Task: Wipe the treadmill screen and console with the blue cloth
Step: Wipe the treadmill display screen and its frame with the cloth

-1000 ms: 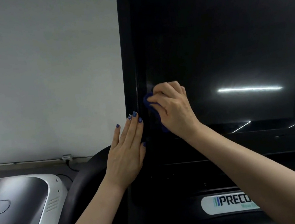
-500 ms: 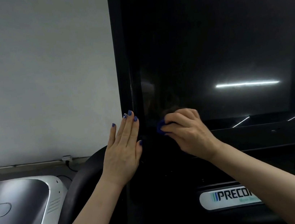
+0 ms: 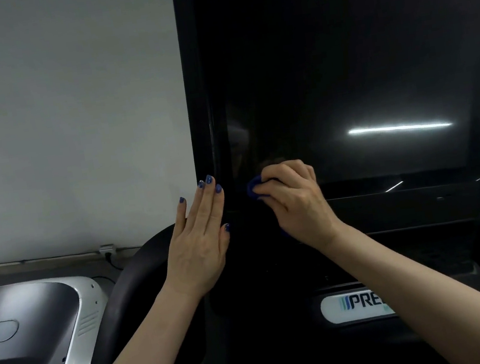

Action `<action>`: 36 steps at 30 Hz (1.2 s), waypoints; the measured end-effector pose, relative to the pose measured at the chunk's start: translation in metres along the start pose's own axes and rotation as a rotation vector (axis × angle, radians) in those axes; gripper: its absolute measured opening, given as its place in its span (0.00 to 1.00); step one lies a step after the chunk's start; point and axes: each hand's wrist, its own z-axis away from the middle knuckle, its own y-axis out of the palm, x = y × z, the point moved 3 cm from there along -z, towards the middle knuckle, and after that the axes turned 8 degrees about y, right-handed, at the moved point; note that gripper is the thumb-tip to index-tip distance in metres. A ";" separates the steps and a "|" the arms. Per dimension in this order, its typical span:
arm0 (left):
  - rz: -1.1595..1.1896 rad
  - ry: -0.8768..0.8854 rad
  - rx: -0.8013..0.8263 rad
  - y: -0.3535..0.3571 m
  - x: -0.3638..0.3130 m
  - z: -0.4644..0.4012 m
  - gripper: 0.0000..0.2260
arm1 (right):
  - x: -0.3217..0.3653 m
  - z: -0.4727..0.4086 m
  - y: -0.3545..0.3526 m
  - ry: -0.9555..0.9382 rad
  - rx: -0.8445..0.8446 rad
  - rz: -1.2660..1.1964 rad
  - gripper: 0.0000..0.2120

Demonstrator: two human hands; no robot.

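Neighbouring machine: white-and-black housing [image 3: 37, 327] at lower left, apart from the work; untouched.
Console: black console [image 3: 282, 314] nearest the camera, brand badge [image 3: 354, 304] partly hidden by the right forearm. No cloth on it yet; by my reading this part is still to be wiped.
Left hand: left hand [image 3: 201, 242] lies flat against the left side of the screen frame [image 3: 200, 125], fingers straight and together, holding nothing. Same spot as a second ago, so it looks like a brace.
Right hand: right hand [image 3: 294, 202] curled round the blue cloth [image 3: 253, 189], pressing it to the lower left corner of the screen.
Blue cloth: mostly buried under the fingers; a fold shows at the fingertips, a sliver perhaps below the wrist, too dark to be sure.
Change: over the last second the cloth hand came down the left edge of the glass from about mid-height to the bottom border, then edged slightly rightward.
Screen: dark treadmill screen [image 3: 371, 70], switched off, with a light strip reflected on the right.
Meaning: left-edge stroke looks finished. Likely next a pass rightward along the bottom; centre and right not covered in these frames.
Far: plain grey wall [image 3: 53, 115], cable socket at its foot.
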 end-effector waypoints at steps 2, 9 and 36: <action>0.017 -0.004 0.002 0.002 -0.001 0.007 0.27 | 0.014 -0.002 0.012 -0.035 0.034 0.013 0.07; 0.016 0.005 0.002 0.003 0.001 0.006 0.26 | -0.003 0.017 0.005 -0.066 0.043 0.023 0.06; -0.066 -0.003 -0.007 0.010 -0.045 -0.001 0.27 | -0.073 0.052 -0.044 0.026 -0.067 0.029 0.05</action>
